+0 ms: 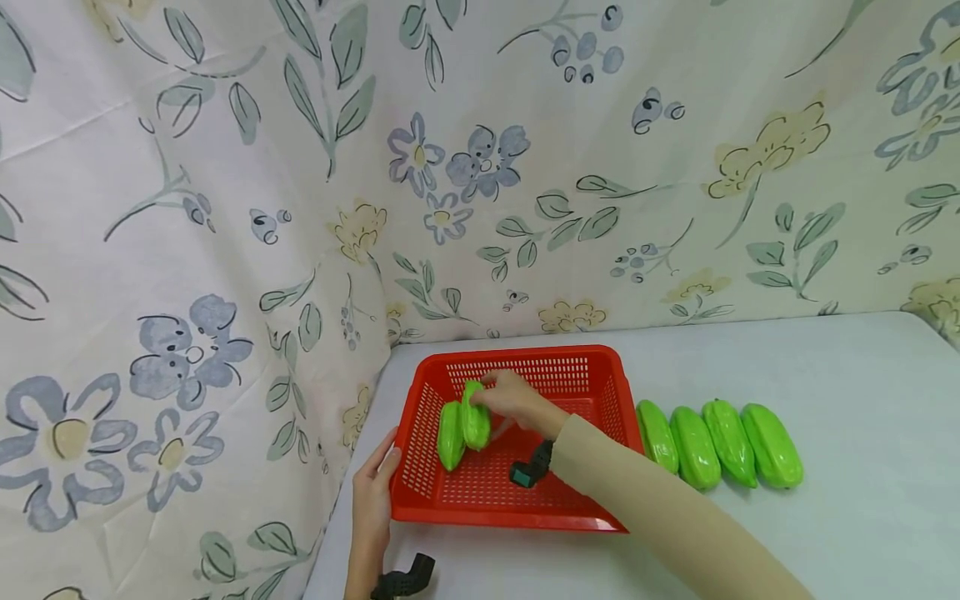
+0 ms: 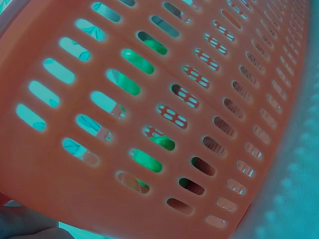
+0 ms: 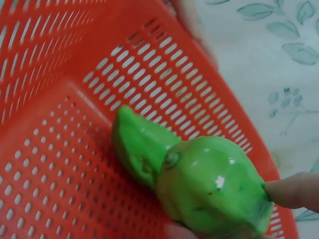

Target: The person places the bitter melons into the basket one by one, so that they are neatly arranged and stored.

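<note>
My right hand (image 1: 513,400) reaches into a red plastic basket (image 1: 510,525) and pinches a glossy green elongated fruit (image 1: 476,421) between thumb and fingers. In the right wrist view, the held fruit (image 3: 214,184) has its stubby end towards the camera. Close beside it, a second green fruit (image 1: 450,435) lies against the basket's left side. At the left rim, my left hand (image 1: 371,483) grips the basket, its fingers partly hidden. Through the slotted wall (image 2: 154,194) in the left wrist view, bits of green show.
Several more green fruits (image 1: 696,446) lie in a row on the white table (image 1: 870,400), just right of the basket. A floral curtain (image 1: 480,275) hangs behind the table and along its left side.
</note>
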`<control>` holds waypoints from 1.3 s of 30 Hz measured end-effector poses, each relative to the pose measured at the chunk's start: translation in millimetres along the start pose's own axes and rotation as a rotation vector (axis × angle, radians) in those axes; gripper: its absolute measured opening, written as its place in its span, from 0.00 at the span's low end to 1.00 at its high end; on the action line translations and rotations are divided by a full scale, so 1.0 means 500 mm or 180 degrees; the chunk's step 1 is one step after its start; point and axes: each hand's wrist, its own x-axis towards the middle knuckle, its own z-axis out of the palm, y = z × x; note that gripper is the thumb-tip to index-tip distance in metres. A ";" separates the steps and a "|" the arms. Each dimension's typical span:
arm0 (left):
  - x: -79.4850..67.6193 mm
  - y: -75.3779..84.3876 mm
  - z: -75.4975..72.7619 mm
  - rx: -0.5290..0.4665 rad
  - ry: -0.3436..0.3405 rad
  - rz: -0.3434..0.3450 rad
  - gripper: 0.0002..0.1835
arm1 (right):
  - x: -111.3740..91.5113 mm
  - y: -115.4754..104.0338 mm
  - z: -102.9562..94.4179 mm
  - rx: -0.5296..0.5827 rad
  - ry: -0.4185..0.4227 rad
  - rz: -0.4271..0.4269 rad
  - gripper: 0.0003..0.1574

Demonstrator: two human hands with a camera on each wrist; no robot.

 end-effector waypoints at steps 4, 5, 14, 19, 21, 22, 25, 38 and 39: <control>-0.001 -0.001 0.000 -0.0007 0.0002 -0.0005 0.27 | 0.011 0.014 0.003 -0.0214 -0.0060 0.0101 0.38; -0.001 -0.001 0.000 -0.0006 0.0000 -0.0007 0.27 | 0.013 0.018 0.004 -0.0261 -0.0069 0.0134 0.37; -0.001 -0.001 0.002 0.0044 0.0010 -0.0023 0.27 | 0.025 0.024 0.014 -0.0495 -0.0009 0.0240 0.36; 0.000 0.001 0.001 0.0048 0.0015 0.0003 0.27 | 0.037 0.025 0.020 -0.0689 0.0047 0.0235 0.30; 0.000 0.002 0.001 0.0058 0.0014 0.0020 0.27 | 0.042 0.026 0.022 -0.0749 0.0070 0.0225 0.27; 0.000 0.003 0.001 0.0058 0.0012 0.0019 0.27 | 0.044 0.027 0.023 -0.0766 0.0080 0.0223 0.26; 0.001 0.003 0.000 0.0053 0.0013 0.0005 0.26 | 0.046 0.028 0.026 -0.0786 0.0090 0.0209 0.24; 0.002 0.003 0.000 0.0039 0.0016 0.0019 0.27 | 0.045 0.033 0.028 -0.0760 0.0093 0.0205 0.22; 0.002 0.002 0.000 0.0034 0.0015 0.0024 0.27 | 0.044 0.032 0.028 -0.0776 0.0098 0.0207 0.21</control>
